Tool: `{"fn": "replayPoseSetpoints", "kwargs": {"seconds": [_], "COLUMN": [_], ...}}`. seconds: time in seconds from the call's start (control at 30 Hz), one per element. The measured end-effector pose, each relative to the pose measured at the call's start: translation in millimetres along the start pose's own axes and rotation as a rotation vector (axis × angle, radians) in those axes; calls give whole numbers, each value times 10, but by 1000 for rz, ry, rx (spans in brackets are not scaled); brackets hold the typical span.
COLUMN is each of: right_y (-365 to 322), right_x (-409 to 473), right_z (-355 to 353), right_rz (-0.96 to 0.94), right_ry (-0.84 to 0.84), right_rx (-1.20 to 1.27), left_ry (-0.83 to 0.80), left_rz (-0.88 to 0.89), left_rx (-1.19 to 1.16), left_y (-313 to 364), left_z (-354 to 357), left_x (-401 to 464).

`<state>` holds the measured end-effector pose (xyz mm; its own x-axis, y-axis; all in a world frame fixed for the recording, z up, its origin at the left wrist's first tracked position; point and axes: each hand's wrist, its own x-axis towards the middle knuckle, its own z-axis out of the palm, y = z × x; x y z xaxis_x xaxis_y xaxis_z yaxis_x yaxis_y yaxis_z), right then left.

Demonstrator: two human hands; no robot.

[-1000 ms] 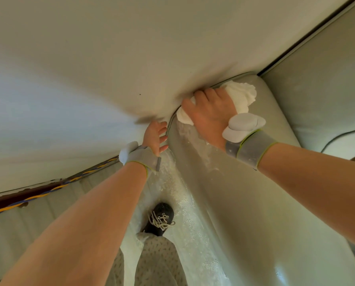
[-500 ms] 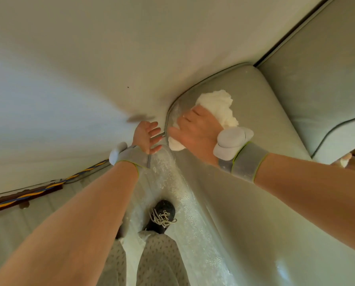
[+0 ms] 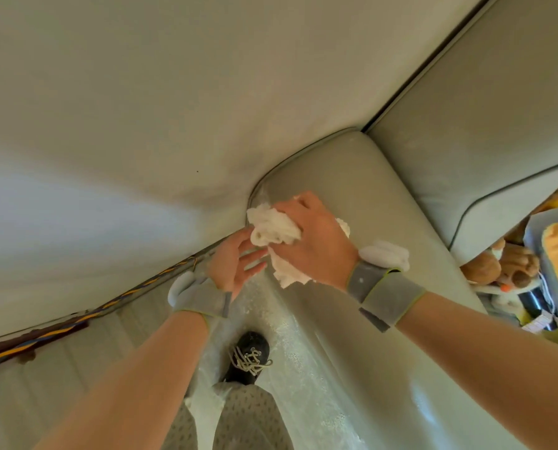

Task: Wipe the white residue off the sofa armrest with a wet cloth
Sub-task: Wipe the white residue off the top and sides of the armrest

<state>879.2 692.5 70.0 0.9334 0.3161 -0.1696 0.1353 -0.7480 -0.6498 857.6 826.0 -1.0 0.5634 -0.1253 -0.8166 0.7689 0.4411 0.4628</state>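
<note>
I've got the R hand (image 3: 313, 245) bunched round the white cloth (image 3: 279, 233), fingers curled over it, holding it against the outer top edge of the sofa armrest (image 3: 352, 196), near the rear corner by the wall (image 3: 141, 108). Cloth sticks out on both sides of the hand, a wad up-left and a flap hanging below toward the armrest's side face.

L hand (image 3: 235, 266) is up just beside the cloth, palm turned up, fingers straight-ish & loose, tips touching or nearly touching the cloth's lower edge; not gripping anything as far as I can see.

White residue (image 3: 271, 319) speckles the side face of the armrest below the hands, running down toward the floor; a faint smear also at the corner piping above the cloth. Top of armrest looks mostly clean where visible.

Both wrists carry grey bands w/ white pods. Below: my dark shoe (image 3: 248, 357) w/ pale laces, patterned trouser leg (image 3: 248, 420). Seat cushion (image 3: 482, 131) to the right, plush toys (image 3: 505, 264) past it. Striped cable (image 3: 76, 316) runs along the wall base, left.
</note>
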Motion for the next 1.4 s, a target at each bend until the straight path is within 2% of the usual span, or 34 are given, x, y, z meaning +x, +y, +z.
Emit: {"fn": "replayPoseSetpoints", "kwargs": {"seconds": [0.1,0.17,0.27,0.37,0.43,0.5,0.57,0.63,0.77,0.87,0.93,1.07,1.17,1.27,1.4], "right_y": [-142,-214,-220,-53,122,363,594,712,786,802,817,843,849,863,866], "right_x": [65,53,32,73,108,133,151,144,153,174,178,159,166,178,189], "right_z": [-84,-110,-115,-160,-239,-269,-219,-143,-76,-64,-51,-25,-16,0,17], "right_rz": [326,394,258,129,115,52,5,-24,-60,-84,-101,-118,-119,-117,-155], "right_ry": [8,-2,-66,-73,61,209,187,166,260,301,315,319,337,352,381], "right_rx": [397,495,292,160,10,-298,-494,-572,-637,-663,-672,-671,-666,-685,-717], "left_ry": [-152,-263,-311,-367,-402,-445,-387,-292,-123,79,221,362,485,480,347], "left_rz": [22,-66,-74,-11,33,74,121,144,135,241,350,518,546,535,529], "left_rx": [-103,-199,-272,-165,-49,65,177,181,-58,-158,-15,338,519,616,542], "left_y": [97,202,274,273,270,265,216,159,82,66,70,44,40,35,85], "left_z": [76,140,137,44,-23,-77,-107,-124,-128,-83,20,284,366,379,406], "left_x": [-97,-183,-233,-232,-235,-234,-181,-120,-35,29,56,157,235,283,215]}}
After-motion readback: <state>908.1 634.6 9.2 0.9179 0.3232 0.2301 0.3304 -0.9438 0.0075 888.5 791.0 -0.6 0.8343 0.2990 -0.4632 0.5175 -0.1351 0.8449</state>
